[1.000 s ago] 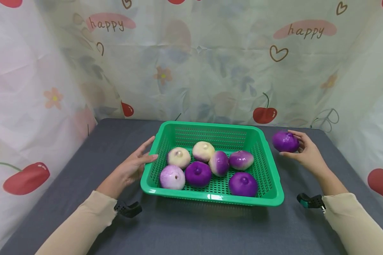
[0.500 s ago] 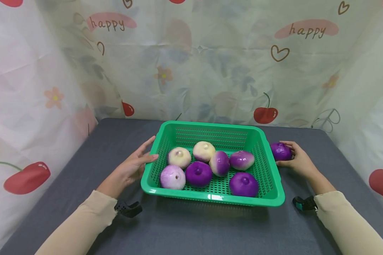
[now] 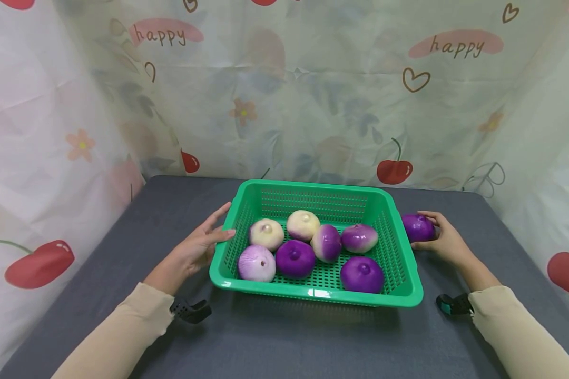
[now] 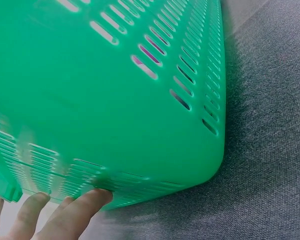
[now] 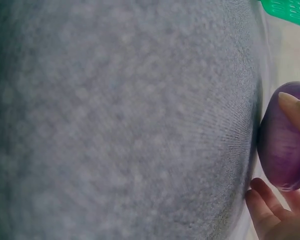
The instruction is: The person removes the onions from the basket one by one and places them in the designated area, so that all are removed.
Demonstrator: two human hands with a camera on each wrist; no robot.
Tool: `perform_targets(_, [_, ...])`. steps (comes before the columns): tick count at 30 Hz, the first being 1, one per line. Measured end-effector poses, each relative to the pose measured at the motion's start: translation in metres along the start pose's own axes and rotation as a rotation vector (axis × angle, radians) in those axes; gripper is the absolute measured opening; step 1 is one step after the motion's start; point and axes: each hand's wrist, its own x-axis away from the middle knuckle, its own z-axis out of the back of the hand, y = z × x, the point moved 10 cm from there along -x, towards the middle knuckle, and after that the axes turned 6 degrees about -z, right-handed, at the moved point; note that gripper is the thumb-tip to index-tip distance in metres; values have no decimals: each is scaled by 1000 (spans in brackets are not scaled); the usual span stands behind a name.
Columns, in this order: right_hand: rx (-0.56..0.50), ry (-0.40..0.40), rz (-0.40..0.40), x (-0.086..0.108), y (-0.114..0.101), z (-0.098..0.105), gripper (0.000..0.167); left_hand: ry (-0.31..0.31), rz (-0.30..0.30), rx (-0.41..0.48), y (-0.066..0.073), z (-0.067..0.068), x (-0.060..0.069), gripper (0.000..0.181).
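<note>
Several toy-like onions, among them a deep purple onion point(image 3: 295, 259), a pale violet one point(image 3: 256, 263) and a cream one point(image 3: 266, 234), lie inside a green perforated basket point(image 3: 313, 296). My left hand point(image 3: 194, 247) is at the basket's left side, its thumb on the rim and straight fingers against the outer wall; in the left wrist view its fingers point(image 4: 70, 215) reach that wall. Outside the right wall, my right hand point(image 3: 443, 239) holds a glossy purple onion point(image 3: 418, 227) low at the table. In the right wrist view the thumb lies across this onion point(image 5: 285, 150).
A dark grey cloth-covered table point(image 3: 313, 342) carries the basket. Behind and at both sides hangs a printed curtain point(image 3: 294, 121). Black straps with small devices sit at both wrists, the left device point(image 3: 189, 310) close to the basket's front left corner.
My right hand has brought the purple onion down and leftward, close beside the basket's right wall. Over the last half second it has barely shifted. The left hand and the basket stay put.
</note>
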Motion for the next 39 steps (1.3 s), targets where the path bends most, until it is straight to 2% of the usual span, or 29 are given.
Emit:
perform_targets(27, [-42,-84,-3,-2,0,-6,98,2,10,13,1,-1,1,78])
perform_targets(39, [-13,-105,-33,-3,5,-8,101,4,15,12,0,-1,1,78])
